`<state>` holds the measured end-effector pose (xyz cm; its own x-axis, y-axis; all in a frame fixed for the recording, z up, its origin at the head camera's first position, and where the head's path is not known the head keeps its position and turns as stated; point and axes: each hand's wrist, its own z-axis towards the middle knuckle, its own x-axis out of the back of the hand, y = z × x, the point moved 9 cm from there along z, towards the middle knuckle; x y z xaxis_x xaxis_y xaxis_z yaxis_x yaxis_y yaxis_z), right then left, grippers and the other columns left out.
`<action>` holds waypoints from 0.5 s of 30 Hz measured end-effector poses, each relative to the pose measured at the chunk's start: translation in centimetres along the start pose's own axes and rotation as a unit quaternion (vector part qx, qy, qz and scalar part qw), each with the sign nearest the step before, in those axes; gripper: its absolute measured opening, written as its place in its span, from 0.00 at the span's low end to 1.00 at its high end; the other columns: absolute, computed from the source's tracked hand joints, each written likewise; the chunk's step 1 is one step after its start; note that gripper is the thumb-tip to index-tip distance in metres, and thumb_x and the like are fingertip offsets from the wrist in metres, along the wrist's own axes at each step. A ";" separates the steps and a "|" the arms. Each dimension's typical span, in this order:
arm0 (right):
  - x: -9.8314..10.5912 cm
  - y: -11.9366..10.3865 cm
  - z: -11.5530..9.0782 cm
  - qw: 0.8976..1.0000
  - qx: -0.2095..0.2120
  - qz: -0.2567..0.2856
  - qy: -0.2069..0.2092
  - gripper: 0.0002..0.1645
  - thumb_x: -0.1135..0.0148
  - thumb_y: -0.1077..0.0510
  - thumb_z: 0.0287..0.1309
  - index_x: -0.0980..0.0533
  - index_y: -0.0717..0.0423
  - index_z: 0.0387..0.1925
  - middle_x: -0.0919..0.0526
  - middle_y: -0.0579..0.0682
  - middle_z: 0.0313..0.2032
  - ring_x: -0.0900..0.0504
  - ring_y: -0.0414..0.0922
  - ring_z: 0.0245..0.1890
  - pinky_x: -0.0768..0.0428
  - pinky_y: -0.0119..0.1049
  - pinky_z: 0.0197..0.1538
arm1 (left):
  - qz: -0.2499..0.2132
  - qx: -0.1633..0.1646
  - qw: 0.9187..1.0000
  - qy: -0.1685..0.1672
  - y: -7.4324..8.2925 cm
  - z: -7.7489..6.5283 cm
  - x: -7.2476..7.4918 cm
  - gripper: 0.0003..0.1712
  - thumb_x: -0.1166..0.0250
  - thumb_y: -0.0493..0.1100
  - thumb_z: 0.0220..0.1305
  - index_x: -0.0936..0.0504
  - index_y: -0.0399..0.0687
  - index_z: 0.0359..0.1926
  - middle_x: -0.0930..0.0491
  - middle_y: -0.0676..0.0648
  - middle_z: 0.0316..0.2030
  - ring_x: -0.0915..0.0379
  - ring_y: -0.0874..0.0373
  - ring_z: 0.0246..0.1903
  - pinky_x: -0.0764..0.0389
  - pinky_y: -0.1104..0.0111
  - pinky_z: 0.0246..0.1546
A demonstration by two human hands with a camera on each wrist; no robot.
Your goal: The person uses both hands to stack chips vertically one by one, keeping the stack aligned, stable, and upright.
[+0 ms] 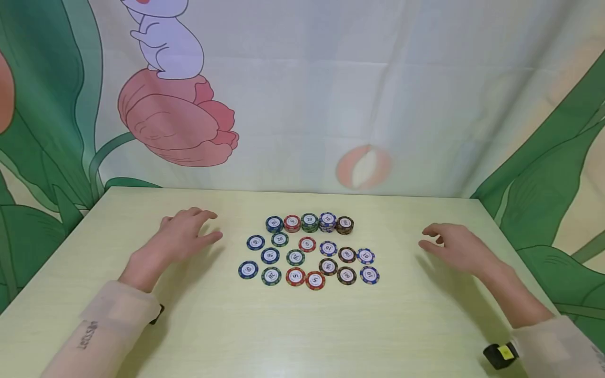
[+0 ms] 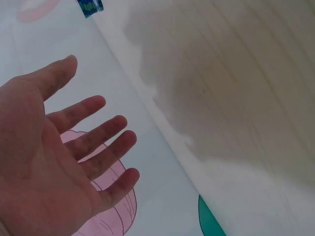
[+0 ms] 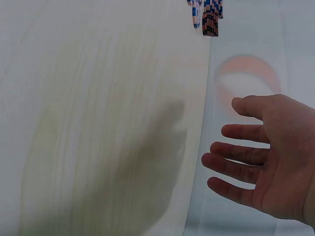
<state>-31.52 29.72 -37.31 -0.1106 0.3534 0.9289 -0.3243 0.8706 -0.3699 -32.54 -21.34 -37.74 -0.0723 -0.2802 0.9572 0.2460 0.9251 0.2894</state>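
Showing nearest, along the lower edge, pale sleeves [image 1: 113, 320], with a black device [image 1: 496, 357] by the right cuff. Just beyond, holding the left hand [image 1: 177, 239] and the right hand [image 1: 465, 249] well apart, fingers relaxed, gripping nothing, apparently above the surface [image 1: 293, 331]. Between the hands, spreading 15 loose chips [image 1: 295, 257] flat and face up, 2 red ones seeming to touch, probably so as to leave every value readable and every rim within reach. Just behind, lining up 5 short stacks [image 1: 310, 221] side by side, apparently sorted by colour and value, likely set back to leave the front free for the loose chips. Farthest, giving way to a printed curtain [image 1: 293, 89] with a flower [image 1: 175, 126]. Reading printed values clearly only from the head view; getting from the wrist views the empty palms and spread fingers, plus merely chip edges at the top.
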 end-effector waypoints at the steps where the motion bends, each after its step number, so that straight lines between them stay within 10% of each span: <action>1: -0.1 -0.1 0.0 1.000 0.001 -0.001 0.000 0.23 0.37 0.53 0.71 0.21 0.68 0.56 0.16 0.63 0.52 0.17 0.59 0.47 0.20 0.55 0.49 | 0.000 -0.001 1.000 0.000 0.2 0.1 -0.1 0.33 0.38 0.56 0.73 0.27 0.37 0.68 0.30 0.30 0.65 0.36 0.31 0.64 0.40 0.32 0.58; 15: -1.7 -3.7 0.8 0.999 0.050 -0.008 0.004 0.11 0.32 0.57 0.66 0.17 0.61 0.44 0.15 0.49 0.39 0.19 0.47 0.38 0.20 0.44 0.41 | 0.012 -0.021 1.000 -0.002 3.2 2.0 -1.2 0.31 0.35 0.54 0.72 0.25 0.39 0.67 0.27 0.33 0.64 0.33 0.34 0.64 0.38 0.34 0.59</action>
<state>-30.91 25.65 -37.50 -0.0965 0.3425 0.9345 -0.4191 0.8376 -0.3503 -33.57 -17.53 -37.98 -0.0699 -0.2560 0.9641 0.2887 0.9199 0.2652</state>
